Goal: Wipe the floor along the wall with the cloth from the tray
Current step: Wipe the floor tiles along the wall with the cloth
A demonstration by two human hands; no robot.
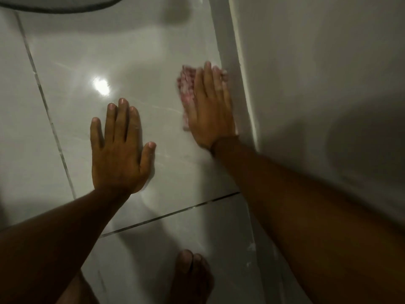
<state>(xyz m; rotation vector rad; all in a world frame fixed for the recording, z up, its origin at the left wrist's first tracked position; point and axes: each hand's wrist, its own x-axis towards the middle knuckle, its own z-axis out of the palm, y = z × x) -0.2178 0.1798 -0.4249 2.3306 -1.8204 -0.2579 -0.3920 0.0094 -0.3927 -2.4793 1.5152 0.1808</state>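
Observation:
A pink, nubbly cloth (186,88) lies flat on the glossy grey floor tile (135,62), right beside the skirting of the white wall (306,84). My right hand (211,110) presses flat on top of the cloth with its fingers stretched out; the cloth shows at the hand's left side and past the fingertips, and looks blurred. My left hand (119,148) rests palm down on the bare tile to the left, fingers spread, holding nothing. No tray is in view.
The skirting (235,73) runs from top to bottom along the wall on the right. Dark grout lines (47,110) cross the tiles. A dark curved rim (61,5) shows at the top left. My bare foot (191,275) stands on the tile at the bottom.

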